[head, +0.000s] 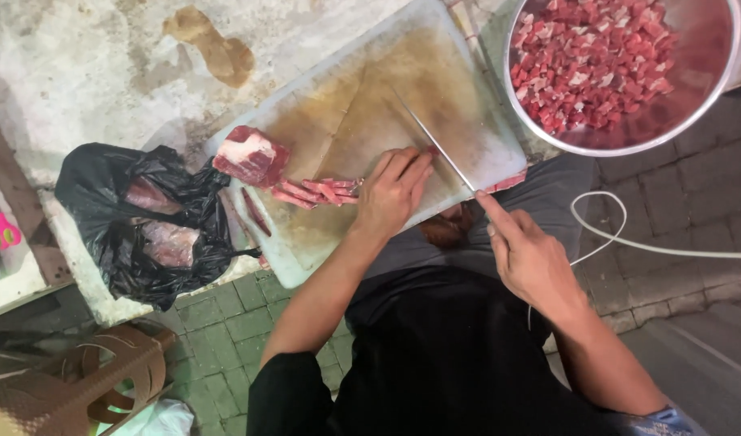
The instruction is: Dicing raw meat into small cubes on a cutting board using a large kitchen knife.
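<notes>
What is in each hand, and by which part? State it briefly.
The right hand grips the long thin steel knife by its handle, hidden in the fist. The left hand holds nothing; it presses down on red meat strips.

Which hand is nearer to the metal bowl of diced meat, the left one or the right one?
The right. The right hand, holding the knife, lies below the metal bowl, at the board's near edge. The left hand rests on the cutting board, farther from the bowl.
</notes>
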